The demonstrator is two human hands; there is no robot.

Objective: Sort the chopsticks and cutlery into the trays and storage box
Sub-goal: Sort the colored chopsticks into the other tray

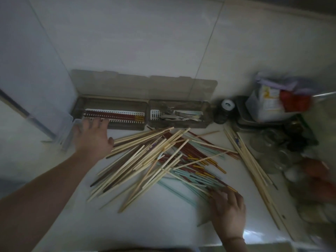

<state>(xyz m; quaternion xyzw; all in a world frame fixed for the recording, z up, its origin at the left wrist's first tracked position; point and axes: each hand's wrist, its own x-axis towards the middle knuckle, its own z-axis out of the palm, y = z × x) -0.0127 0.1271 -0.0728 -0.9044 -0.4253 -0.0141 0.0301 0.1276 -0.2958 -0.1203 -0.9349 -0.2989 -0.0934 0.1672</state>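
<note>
A loose pile of chopsticks (160,160), pale wood, dark red with gold ends and light blue, lies spread over the white counter. Against the wall stands a smoky storage box with its lids up. Its left tray (111,113) holds dark red chopsticks on a white grid. Its right tray (179,114) holds metal cutlery. My left hand (92,135) reaches out with spread fingers over the left tray's front edge and holds nothing. My right hand (227,206) lies on the near right end of the pile, its fingertips on the red and blue chopsticks there.
A separate row of long pale chopsticks (254,170) runs along the right. A clear plastic container (67,135) stands at the left by the box. Jars, glasses, a metal tray and bagged goods (272,104) crowd the right side. The counter's front edge is near me.
</note>
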